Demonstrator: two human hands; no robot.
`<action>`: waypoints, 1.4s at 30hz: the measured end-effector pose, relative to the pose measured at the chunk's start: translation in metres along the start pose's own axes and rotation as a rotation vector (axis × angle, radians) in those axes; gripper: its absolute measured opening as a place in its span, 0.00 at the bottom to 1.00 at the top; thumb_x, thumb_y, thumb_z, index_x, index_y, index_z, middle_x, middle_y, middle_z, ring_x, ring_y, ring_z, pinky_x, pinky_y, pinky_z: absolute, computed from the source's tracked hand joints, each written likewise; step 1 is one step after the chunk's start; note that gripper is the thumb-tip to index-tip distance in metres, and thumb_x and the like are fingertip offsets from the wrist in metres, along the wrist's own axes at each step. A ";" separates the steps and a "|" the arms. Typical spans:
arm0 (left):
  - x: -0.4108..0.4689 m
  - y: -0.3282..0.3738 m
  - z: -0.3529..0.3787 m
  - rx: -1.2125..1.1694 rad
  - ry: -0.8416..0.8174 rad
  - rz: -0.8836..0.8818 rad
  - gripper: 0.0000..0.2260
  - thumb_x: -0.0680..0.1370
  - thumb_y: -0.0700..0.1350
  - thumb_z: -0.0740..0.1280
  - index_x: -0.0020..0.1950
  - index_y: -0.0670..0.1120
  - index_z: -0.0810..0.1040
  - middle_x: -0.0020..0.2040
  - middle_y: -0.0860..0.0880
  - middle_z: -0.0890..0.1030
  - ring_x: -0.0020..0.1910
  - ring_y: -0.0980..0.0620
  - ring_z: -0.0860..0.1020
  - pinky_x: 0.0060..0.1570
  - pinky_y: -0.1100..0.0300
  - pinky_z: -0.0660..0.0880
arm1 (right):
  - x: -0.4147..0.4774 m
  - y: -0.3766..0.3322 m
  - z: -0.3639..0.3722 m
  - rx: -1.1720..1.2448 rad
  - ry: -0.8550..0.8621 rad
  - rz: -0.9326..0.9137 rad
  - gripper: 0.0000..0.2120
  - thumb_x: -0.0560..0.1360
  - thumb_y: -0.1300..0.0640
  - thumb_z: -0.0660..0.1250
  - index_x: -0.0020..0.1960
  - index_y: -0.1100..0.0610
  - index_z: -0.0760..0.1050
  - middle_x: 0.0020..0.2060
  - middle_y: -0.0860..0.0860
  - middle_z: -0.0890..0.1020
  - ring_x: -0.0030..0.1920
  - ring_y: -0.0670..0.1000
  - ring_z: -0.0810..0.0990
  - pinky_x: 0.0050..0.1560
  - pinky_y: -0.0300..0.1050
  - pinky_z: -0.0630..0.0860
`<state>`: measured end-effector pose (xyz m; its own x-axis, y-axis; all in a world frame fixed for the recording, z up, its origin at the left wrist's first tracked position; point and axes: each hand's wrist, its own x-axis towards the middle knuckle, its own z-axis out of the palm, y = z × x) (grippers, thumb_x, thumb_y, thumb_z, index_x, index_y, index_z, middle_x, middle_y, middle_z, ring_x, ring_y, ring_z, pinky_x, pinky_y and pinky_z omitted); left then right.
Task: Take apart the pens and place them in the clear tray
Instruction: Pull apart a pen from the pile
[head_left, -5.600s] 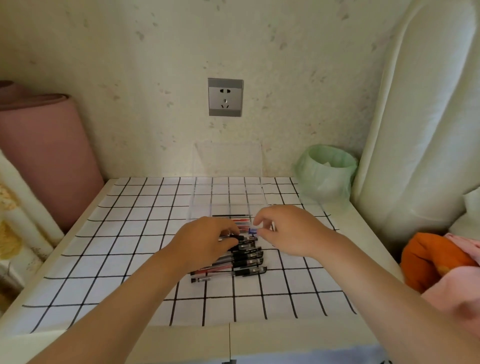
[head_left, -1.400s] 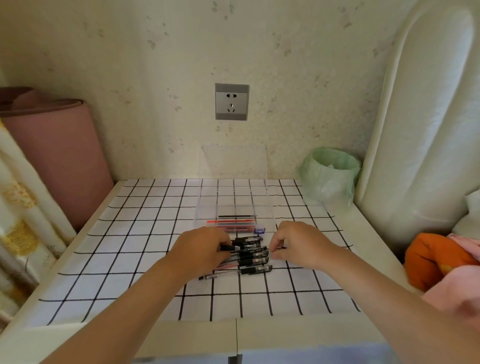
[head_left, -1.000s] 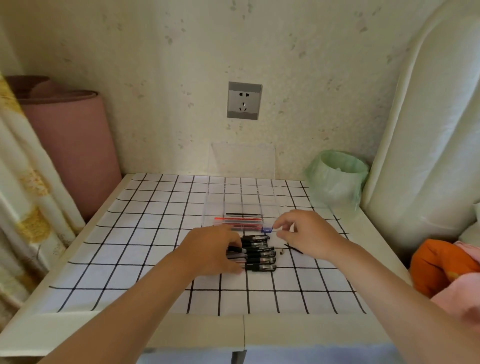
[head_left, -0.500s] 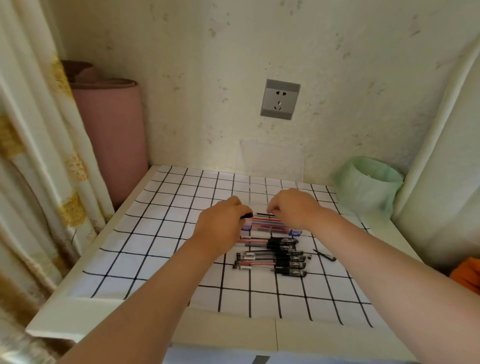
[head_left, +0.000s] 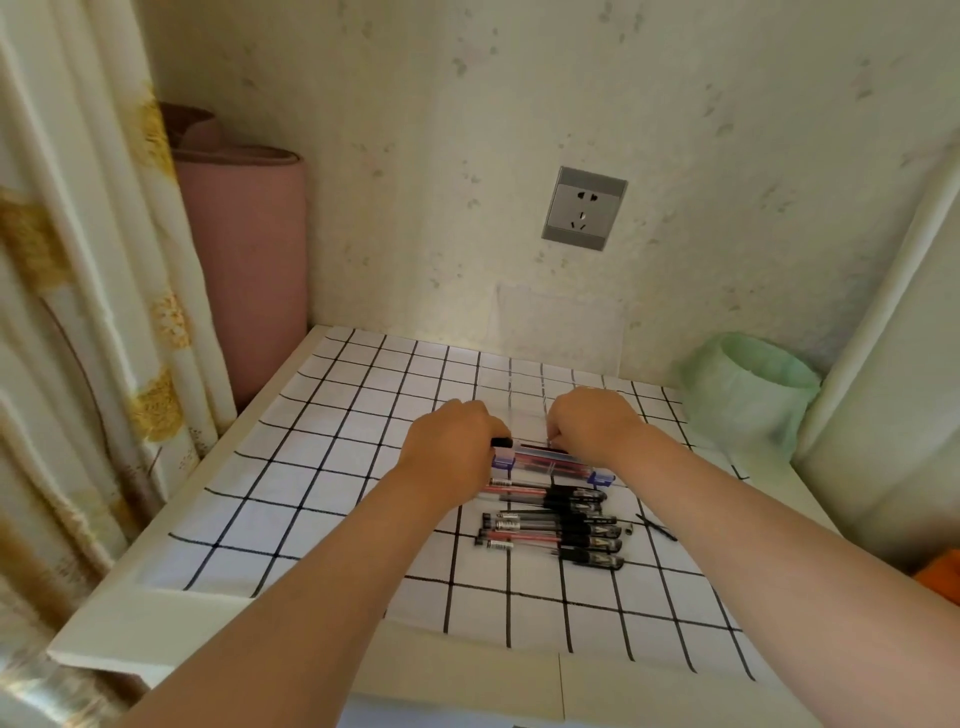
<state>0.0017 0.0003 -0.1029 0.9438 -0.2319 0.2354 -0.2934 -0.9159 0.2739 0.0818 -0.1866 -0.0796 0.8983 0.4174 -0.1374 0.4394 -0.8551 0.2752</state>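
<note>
Left hand (head_left: 451, 448): we are closing it on the black left end of one pen (head_left: 522, 445).
Right hand (head_left: 595, 427): we are pinching that pen's right end.
Axis: pen lying left to right between both hands, equally near each.
Clear tray (head_left: 551, 462): sitting directly under our hands, parts inside.
Pen row (head_left: 553, 525): waiting on the worktop (head_left: 311, 467), just nearer than the tray.
</note>
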 end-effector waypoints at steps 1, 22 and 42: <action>0.000 0.000 -0.002 -0.002 0.018 -0.001 0.16 0.80 0.43 0.63 0.66 0.57 0.76 0.60 0.52 0.76 0.58 0.50 0.73 0.51 0.54 0.76 | 0.000 -0.001 -0.001 0.003 -0.007 0.000 0.08 0.75 0.58 0.65 0.42 0.51 0.83 0.39 0.49 0.83 0.40 0.52 0.81 0.35 0.42 0.73; 0.001 0.009 -0.010 -0.064 0.058 0.002 0.13 0.82 0.50 0.59 0.64 0.55 0.78 0.54 0.52 0.77 0.53 0.51 0.75 0.47 0.57 0.74 | -0.010 0.006 -0.010 0.223 -0.001 -0.103 0.11 0.77 0.58 0.66 0.57 0.53 0.82 0.54 0.50 0.83 0.53 0.51 0.80 0.53 0.44 0.77; -0.009 0.035 -0.015 -0.224 -0.057 0.000 0.10 0.81 0.54 0.60 0.59 0.58 0.79 0.51 0.59 0.79 0.49 0.59 0.76 0.50 0.60 0.75 | -0.109 0.029 0.015 0.604 0.333 0.047 0.08 0.77 0.57 0.66 0.53 0.48 0.81 0.44 0.42 0.79 0.37 0.36 0.72 0.36 0.29 0.63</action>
<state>-0.0190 -0.0248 -0.0811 0.9491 -0.2554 0.1841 -0.3134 -0.8221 0.4753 -0.0035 -0.2614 -0.0705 0.9116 0.3656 0.1879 0.4086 -0.8557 -0.3177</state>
